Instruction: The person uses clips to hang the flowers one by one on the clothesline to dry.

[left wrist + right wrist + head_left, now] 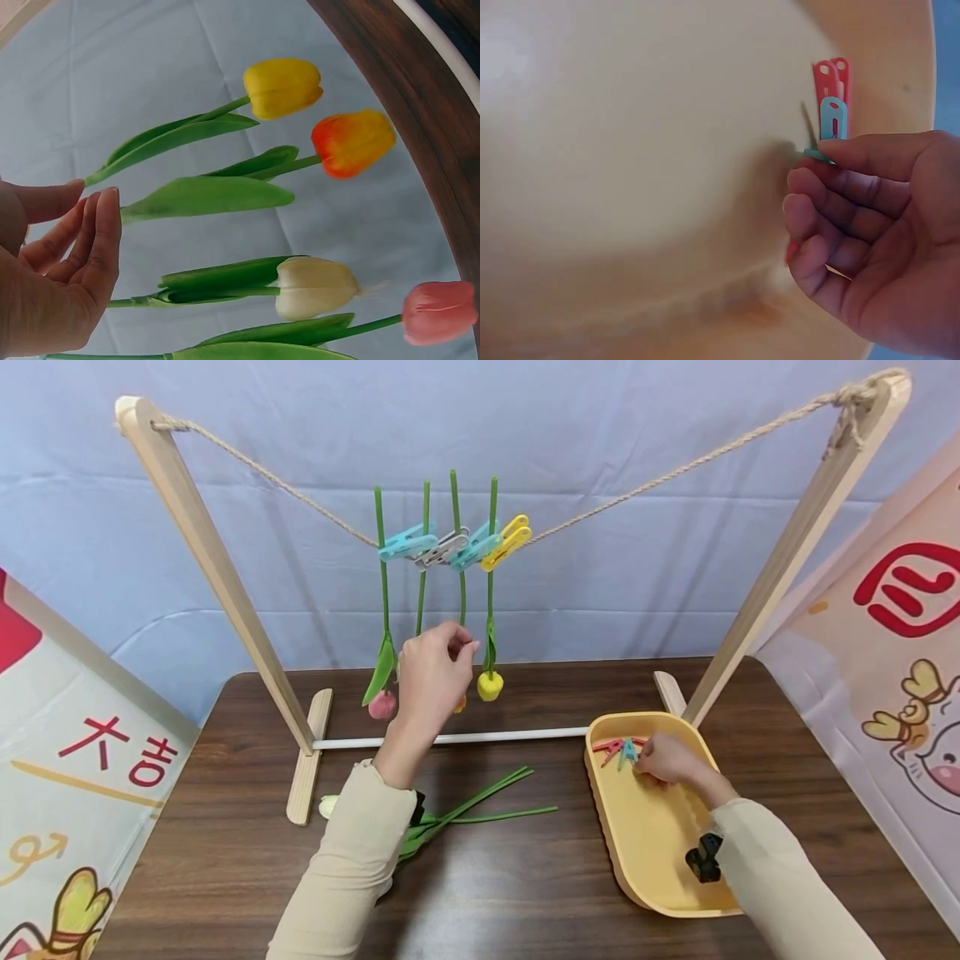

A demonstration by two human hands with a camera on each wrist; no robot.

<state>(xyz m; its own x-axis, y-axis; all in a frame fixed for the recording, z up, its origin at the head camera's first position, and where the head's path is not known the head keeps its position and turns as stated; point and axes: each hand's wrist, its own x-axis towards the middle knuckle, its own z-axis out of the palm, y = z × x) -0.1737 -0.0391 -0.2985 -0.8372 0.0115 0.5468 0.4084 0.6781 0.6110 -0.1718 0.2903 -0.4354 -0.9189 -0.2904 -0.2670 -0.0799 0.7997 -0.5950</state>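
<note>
in yellow tray (652, 852): right hand (877, 217) pinches blue clip (833, 116) | by hanging tulips (354, 145): left hand (437, 672) loosely curled

So the twisted beige rope (262, 472) runs above and beyond both hands, between two pale wooden posts (217, 577): one left of the left hand (435, 672), one past the right hand (667, 760). A row of light-blue, grey and yellow plastic clothespins (442, 550) sits on it, above the left hand. Below hang a pink tulip (382, 704) left of that hand, a yellow tulip (490, 686) right of it, and the white tulip (316, 288) and red-orange tulip (354, 144) behind it (mostly blocked in the head view). Loose green-stemmed tulips (480, 810) lie on the dark wooden table (562, 877), by the left forearm. The right hand's inside the yellow rectangular tray (652, 860), at a teal plastic clothespin (833, 118), red plastic clothespins (609, 748) just beside.
</note>
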